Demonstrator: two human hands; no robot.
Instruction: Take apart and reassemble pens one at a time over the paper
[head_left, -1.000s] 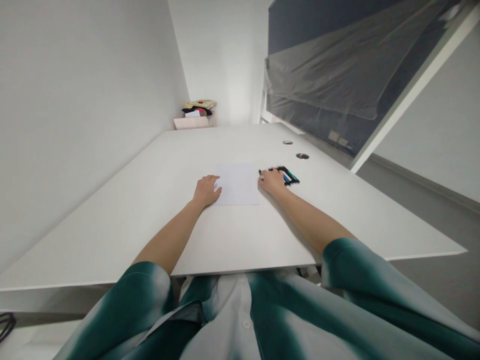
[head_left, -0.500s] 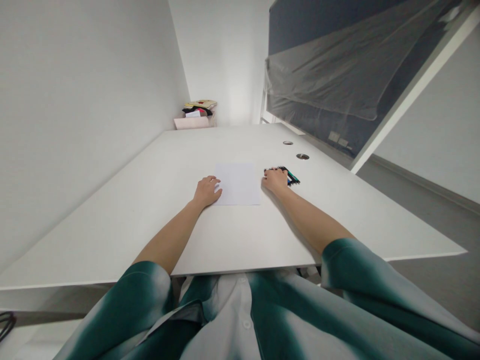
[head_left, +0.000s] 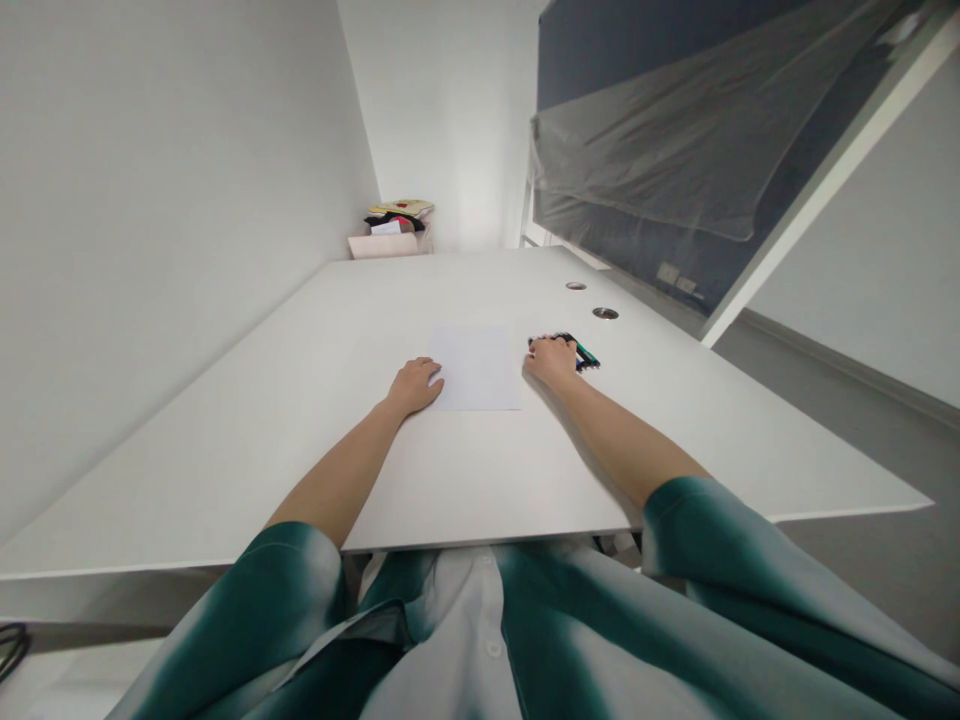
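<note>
Paper (head_left: 477, 372) lies mid-frame, the left hand (head_left: 415, 385), thumb and fingers apart, likely steadying its edge, while the right hand (head_left: 551, 358) partly covers pens (head_left: 586, 354), grip impossible to tell.

On the table (head_left: 480, 480) lies the sheet (head_left: 476, 370). The left hand (head_left: 416, 386) is at its left edge. To the right of the sheet, the right hand (head_left: 552, 358) is partly over the pens (head_left: 589, 355). Behind them are two round inserts (head_left: 605, 313), and at the far left end, the box (head_left: 382, 246).
</note>
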